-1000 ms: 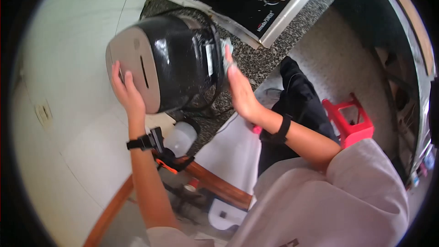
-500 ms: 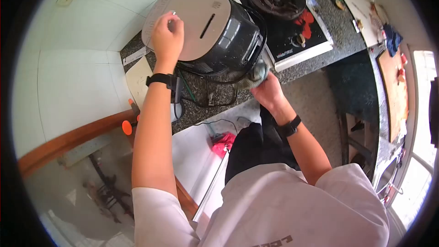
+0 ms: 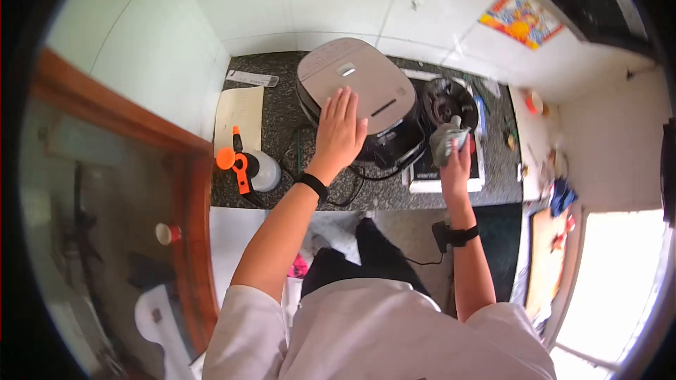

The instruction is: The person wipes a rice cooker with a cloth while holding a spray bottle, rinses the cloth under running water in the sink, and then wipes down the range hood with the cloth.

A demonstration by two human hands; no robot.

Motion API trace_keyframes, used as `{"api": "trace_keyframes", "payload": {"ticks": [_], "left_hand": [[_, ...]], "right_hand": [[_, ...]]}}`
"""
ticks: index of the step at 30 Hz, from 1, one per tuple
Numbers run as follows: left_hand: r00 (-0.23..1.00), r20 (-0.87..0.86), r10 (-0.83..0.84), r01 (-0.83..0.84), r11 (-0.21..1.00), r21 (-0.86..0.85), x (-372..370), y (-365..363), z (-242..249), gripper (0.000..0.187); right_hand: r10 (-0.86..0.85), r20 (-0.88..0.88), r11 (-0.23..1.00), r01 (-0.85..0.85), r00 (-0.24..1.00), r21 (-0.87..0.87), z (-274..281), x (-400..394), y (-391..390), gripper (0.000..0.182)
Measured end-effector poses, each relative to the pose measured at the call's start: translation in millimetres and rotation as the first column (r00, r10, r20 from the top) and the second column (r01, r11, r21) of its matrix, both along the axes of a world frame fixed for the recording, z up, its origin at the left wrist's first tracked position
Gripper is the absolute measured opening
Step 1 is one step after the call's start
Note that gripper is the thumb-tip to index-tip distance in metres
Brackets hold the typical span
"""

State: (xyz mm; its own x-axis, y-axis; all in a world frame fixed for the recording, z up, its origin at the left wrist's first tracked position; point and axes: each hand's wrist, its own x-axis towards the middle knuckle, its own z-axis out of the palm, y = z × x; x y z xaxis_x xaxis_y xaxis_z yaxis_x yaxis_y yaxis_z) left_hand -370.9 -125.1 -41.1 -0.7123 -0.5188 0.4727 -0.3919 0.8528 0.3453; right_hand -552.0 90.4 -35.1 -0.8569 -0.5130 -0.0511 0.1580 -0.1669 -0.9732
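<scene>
A boxy black countertop cooker (image 3: 384, 142) with a flat pinkish-beige lid (image 3: 373, 77) stands on the speckled stone counter. My left hand (image 3: 340, 130) lies with its fingers stretched out on the near edge of the lid, seemingly holding nothing. A small silvery piece (image 3: 346, 69) and a dark slot show on the lid. To the right, my right hand (image 3: 456, 165) grips a bunched grey-green cloth (image 3: 445, 142) over the gas stove (image 3: 426, 172). The cloth hides part of the stove and of its round black burner (image 3: 451, 102).
A white spray bottle (image 3: 265, 172) with an orange trigger stands left of the cooker. Behind it lie a beige board (image 3: 239, 112) and a white strip (image 3: 252, 79). A black cord (image 3: 348, 200) loops along the counter's front. Wooden framing (image 3: 190, 218) is at the left.
My left hand has gone from curled above the lid to flat on its near edge. My right hand has carried the cloth from the cooker's side to above the stove. The view has turned.
</scene>
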Motion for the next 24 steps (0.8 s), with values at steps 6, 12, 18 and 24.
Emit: {"api": "trace_keyframes", "payload": {"ticks": [6, 12, 18, 24], "left_hand": [[0.982, -0.11, 0.151, -0.143, 0.987, 0.076, 2, 6, -1, 0.061], [0.956, -0.19, 0.226, -0.192, 0.965, 0.181, 5, 8, -6, 0.064], [0.911, -0.247, 0.331, -0.245, 0.914, 0.322, 2, 14, -13, 0.069], [0.744, -0.394, 0.54, -0.315, 0.803, 0.506, 23, 36, -28, 0.071]], "right_hand": [[0.692, -0.663, 0.72, -0.2, 0.285, 0.665, 26, -5, -103, 0.061], [0.763, -0.645, 0.639, -0.175, 0.025, 0.749, 15, -36, -224, 0.067], [0.746, -0.645, 0.601, -0.249, -0.167, 0.759, -20, -11, -368, 0.065], [0.688, -0.537, 0.385, -0.381, -0.489, 0.841, -5, 37, -300, 0.052]]}}
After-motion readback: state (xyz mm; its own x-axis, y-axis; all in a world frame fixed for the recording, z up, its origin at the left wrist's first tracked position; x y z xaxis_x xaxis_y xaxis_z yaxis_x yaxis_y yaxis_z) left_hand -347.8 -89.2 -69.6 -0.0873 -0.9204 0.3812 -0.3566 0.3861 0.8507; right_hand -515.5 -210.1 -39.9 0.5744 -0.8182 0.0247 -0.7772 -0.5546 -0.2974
